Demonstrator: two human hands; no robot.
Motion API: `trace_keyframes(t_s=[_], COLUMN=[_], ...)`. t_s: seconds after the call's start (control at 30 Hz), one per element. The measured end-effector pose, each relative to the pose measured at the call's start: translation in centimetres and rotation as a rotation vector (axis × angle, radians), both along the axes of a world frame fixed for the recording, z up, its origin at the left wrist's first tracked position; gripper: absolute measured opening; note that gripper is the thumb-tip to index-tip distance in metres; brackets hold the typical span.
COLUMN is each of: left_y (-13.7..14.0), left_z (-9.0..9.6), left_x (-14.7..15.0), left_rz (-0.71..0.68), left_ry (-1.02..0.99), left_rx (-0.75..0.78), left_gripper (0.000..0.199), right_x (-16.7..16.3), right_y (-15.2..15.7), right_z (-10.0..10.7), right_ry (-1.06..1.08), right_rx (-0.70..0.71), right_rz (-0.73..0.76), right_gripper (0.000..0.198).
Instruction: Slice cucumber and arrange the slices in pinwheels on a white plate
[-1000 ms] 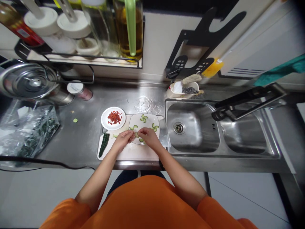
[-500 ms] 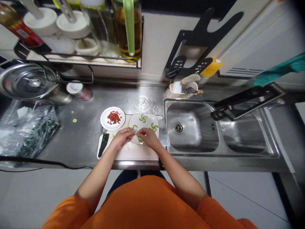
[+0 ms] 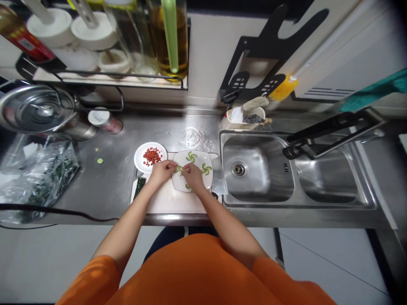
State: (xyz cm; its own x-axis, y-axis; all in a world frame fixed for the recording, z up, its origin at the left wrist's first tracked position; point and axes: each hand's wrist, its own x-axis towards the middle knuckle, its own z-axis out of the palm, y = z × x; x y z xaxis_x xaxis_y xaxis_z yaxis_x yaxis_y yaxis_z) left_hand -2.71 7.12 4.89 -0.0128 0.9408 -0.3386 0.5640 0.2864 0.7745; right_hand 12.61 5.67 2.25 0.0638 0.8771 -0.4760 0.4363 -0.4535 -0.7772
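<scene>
A white square plate [image 3: 197,181] carries thin green cucumber slices [image 3: 191,157] laid out in curved pinwheel clusters. At the plate's left side, my left hand [image 3: 162,173] is closed in a pinch, its fingertips beside the left cluster; what it holds is too small to make out. My right hand [image 3: 193,174] reaches over the plate, thumb and fingers pinched on a cucumber slice [image 3: 179,168] at that same cluster. Another cluster [image 3: 206,169] lies at the right, and the lowest one is partly covered by my right hand. Both hands nearly meet.
Under the plate is a white cutting board [image 3: 168,205] with a dark green cucumber piece [image 3: 139,186]. A round white plate [image 3: 137,157] holds chopped red bits. The double sink [image 3: 257,169] lies right, a plastic bag of greens [image 3: 47,178] left, and a bottle rack [image 3: 111,80] above.
Both hands have moved up the plate, from its lower middle to the left cluster. The lowest cluster and more of the plate's front now show.
</scene>
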Motion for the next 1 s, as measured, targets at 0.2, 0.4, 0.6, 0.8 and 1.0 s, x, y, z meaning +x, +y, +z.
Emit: trace_keyframes(t_s=[0.2,0.4,0.6,0.8,1.0], left_y=[0.5,0.8,0.9,0.9,0.9], left_z=[-0.2,-0.6,-0.8,-0.7,-0.7], left_x=[0.0,-0.1,-0.2,-0.2,0.0], left_rz=[-0.068,-0.127,-0.151,-0.173,-0.217], left_ry=[0.123,0.175,0.216,0.228,0.243], left_rx=[0.035,0.062,0.074,0.078,0.116], left_gripper=[0.02,0.021,0.022,0.023,0.021], right_x=[-0.5,-0.9,-1.0,-1.0,-1.5], right_y=[0.3,0.4,0.4,0.4,0.4], right_z=[-0.5,-0.5,-0.2,0.2,0.7], right_ry=[-0.118,-0.163,-0.163,-0.21,-0.337], right_rx=[0.064,0.052,0.04,0.039,0.021], right_rz=[0.012,0.039,0.042,0.071,0.146], right_gripper=[0.005,0.006,0.007,0.007,0.009])
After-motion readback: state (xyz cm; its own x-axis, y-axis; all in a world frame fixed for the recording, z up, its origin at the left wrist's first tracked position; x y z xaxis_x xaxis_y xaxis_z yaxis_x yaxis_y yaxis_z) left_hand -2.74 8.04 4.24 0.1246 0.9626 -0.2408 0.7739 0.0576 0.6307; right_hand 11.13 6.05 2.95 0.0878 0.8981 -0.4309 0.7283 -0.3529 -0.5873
